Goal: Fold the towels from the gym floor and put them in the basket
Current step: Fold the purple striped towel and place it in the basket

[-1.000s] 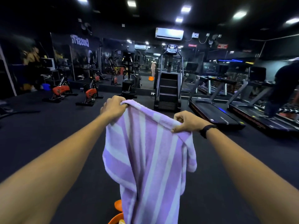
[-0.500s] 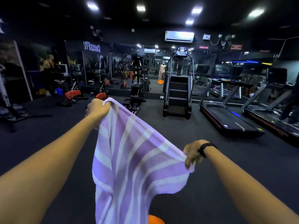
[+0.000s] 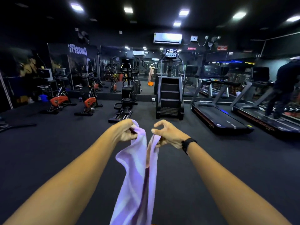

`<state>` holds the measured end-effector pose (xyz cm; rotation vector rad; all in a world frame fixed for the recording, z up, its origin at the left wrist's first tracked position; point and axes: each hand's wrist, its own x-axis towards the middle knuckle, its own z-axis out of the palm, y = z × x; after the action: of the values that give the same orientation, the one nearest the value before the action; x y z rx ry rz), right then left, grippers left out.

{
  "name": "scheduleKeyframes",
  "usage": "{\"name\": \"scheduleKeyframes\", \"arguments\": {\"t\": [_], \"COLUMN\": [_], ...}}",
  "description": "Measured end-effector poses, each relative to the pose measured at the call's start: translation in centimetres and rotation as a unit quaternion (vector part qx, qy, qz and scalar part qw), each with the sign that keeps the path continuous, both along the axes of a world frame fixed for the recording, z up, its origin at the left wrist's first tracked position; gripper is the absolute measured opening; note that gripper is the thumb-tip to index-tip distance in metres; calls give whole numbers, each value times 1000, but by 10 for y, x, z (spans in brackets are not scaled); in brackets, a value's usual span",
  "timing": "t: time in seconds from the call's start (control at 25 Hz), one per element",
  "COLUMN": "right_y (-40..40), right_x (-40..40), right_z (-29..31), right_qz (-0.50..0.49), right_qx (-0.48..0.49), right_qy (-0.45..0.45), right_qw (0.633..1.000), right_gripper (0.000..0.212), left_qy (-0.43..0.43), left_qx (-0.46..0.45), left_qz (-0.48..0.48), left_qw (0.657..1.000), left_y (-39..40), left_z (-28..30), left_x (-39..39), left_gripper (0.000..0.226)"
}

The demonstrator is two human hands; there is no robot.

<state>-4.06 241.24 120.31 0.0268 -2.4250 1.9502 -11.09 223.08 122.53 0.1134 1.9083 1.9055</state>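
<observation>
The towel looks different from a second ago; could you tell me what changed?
The right hand dropped, then swung up to meet the left hand, so the purple striped towel went from spread wide to folded in half, hanging narrow. Both hands kept gripping their corners throughout; the stair climber stayed put.

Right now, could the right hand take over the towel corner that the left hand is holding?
Probably yes. The right hand is level with the left hand, only a narrow open gap apart, though it already pinches its own towel edge.
</observation>
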Motion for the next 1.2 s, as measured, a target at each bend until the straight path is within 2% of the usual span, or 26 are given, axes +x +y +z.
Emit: {"name": "scheduleKeyframes", "arguments": {"t": [0.12,0.24,0.36,0.44,0.56,0.64,0.72,0.84,0.92,0.96,1.04,1.08,1.12,1.2], "right_y": [-20,-16,-15,-25,-38,-39,-37,-10,16,27,37,38,39,47], "right_x": [-6,-7,-4,-2,-7,-15,-17,-11,-3,0,5,7,7,6], "right_z": [5,2,2,0,-6,-13,-18,-11,4,13,28,33,34,35], "right_qz": [9,-63,-115,-117,-148,-178,-185,-178,-198,-216,-237,-240,-241,-242], "right_qx": [35,47,211,281,279,269,312,380,405,408,405,409,414,435], "right_qy": [73,108,132,108,77,59,47,53,101,129,191,216,233,242], "right_qw": [997,991,962,946,946,945,931,906,887,878,862,854,846,833], "right_gripper": [10,22,46,55,54,40,25,11,7,7,7,7,8,16], "left_qy": [-40,-59,-79,-87,-95,-93,-91,-32,43,107,202,200,182,158], "left_qx": [68,133,188,218,256,273,269,185,111,41,-199,-261,-297,-300], "left_qz": [11,58,130,161,203,209,206,224,245,256,260,253,239,207], "left_qw": [997,988,970,959,940,934,936,956,962,960,923,910,907,918], "left_y": [13,17,25,34,53,59,59,39,15,1,-21,-28,-31,-40], "left_z": [0,-1,-4,-1,6,13,18,12,3,-4,-16,-22,-26,-30], "left_x": [-4,-7,-19,-18,-14,-11,-14,-30,-46,-53,-60,-65,-67,-75], "left_gripper": [39,36,28,27,38,33,42,20,18,18,7,2,9,20]}}
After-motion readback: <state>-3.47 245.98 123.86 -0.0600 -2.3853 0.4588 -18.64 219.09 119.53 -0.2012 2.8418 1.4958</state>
